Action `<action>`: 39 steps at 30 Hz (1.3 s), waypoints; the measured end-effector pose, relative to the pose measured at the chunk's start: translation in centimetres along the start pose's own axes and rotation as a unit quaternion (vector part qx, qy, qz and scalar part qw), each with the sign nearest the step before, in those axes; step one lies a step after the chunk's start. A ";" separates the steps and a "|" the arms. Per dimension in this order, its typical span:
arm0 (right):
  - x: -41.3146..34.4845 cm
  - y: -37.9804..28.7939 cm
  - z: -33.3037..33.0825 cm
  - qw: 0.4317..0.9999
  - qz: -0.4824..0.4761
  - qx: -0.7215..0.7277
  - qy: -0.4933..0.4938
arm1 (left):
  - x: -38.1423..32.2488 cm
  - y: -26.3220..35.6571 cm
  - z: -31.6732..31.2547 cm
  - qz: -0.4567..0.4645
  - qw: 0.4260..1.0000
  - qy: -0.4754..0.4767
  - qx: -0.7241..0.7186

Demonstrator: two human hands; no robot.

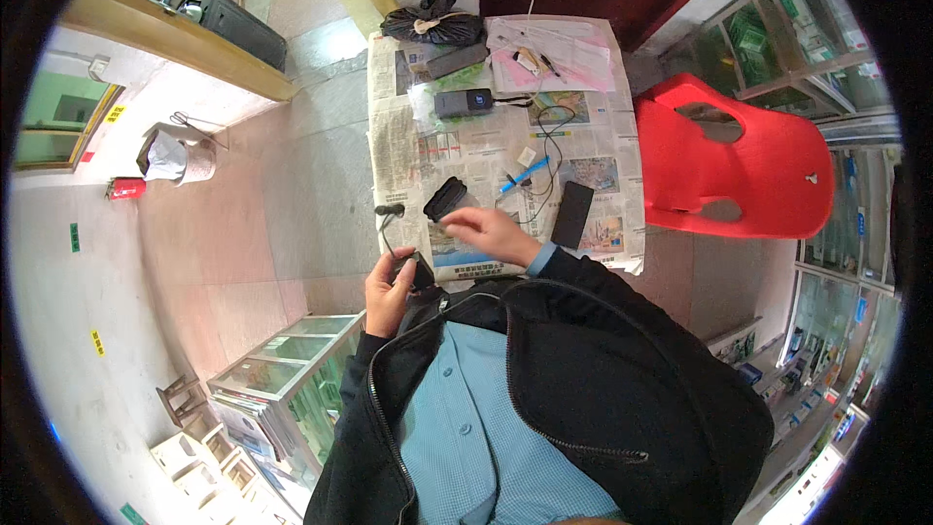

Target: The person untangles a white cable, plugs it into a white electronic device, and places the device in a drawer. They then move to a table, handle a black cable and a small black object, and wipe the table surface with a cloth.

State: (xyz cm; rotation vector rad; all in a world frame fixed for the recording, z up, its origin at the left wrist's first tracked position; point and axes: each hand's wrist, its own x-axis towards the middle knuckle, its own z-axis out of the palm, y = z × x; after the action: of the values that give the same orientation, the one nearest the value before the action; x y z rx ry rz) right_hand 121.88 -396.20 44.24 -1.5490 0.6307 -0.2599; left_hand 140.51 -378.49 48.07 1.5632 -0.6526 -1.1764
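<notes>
My left hand (386, 299) grips a small black box-like device (421, 271) at the front left edge of the table, thumb on top. From it a short dark cable rises to a black plug-like end (389, 211). My right hand (494, 233) hovers over the table's front, fingers pointing left and bent together. Its fingertips are close to a black open case-like piece (446, 198); whether they touch it or pinch something small cannot be seen. Right of this hand lies a flat dark phone-like slab (574, 215).
Newspaper (397, 153) covers the table. On it lie a blue pen-like tool (525, 175), a thin black cable (560, 149), a dark handheld device (463, 103), a grey slab (458, 61) and a black plastic bag (434, 25). A red plastic chair (773, 160) stands at the right.
</notes>
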 end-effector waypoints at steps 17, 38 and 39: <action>7.6 -5.3 28.3 0.989 0.083 0.115 0.036 | -2.4 -2.7 -22.3 0.067 0.979 -0.140 0.130; 26.1 -8.8 30.6 0.994 0.039 -0.001 0.101 | 6.7 -2.3 -44.7 -0.161 0.972 0.169 -0.030; 27.9 -8.6 29.6 0.992 0.014 -0.032 0.121 | 8.7 -2.3 -45.7 -0.122 0.977 0.175 -0.013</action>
State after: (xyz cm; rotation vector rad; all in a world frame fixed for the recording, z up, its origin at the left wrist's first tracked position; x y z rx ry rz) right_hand 162.29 -386.40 43.86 -1.5811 0.8569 -0.4132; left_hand 185.26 -366.81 42.45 1.8084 -0.2173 -1.0428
